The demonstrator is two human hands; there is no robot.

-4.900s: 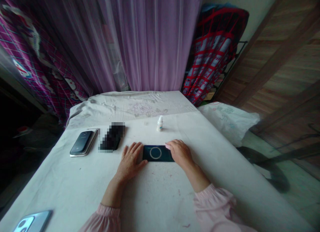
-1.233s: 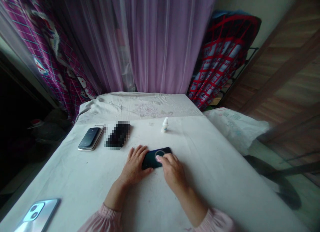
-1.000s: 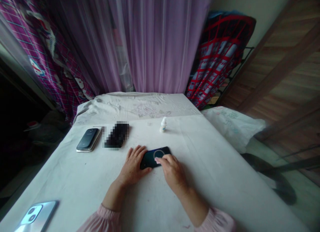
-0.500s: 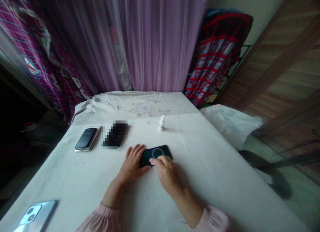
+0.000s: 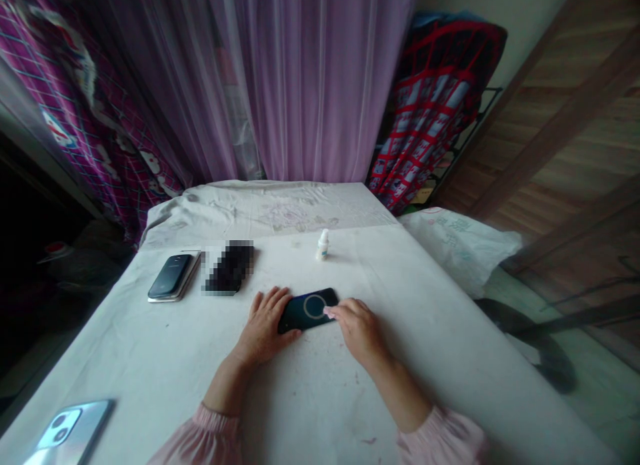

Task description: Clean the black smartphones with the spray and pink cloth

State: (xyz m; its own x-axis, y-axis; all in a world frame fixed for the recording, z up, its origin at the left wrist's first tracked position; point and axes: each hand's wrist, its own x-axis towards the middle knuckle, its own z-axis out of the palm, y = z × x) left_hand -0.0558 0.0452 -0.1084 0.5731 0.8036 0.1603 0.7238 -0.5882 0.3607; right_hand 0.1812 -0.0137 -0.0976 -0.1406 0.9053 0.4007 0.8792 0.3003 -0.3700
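Observation:
A dark phone (image 5: 301, 313) with a pale ring on its face lies flat on the table. My left hand (image 5: 263, 328) holds its left end, the fingers over the far side and the thumb along the near edge. Between the pinched fingertips of my right hand (image 5: 361, 328) is a small pink cloth (image 5: 329, 312), pressed on the phone near the right part of the ring. Beyond the phone a small white bottle (image 5: 323, 246) stands upright.
At the left, a dark phone (image 5: 170, 276) lies on another flat item, beside a pixelated dark object (image 5: 231, 268). A silvery-blue phone (image 5: 75, 431) lies at the near left corner. White cloth covers the table (image 5: 200, 358); a white plastic bag (image 5: 455, 248) is past its right edge.
My right hand has slid the pink cloth right and slightly away across the phone, uncovering more of the ring. My left hand stays on the phone's left end.

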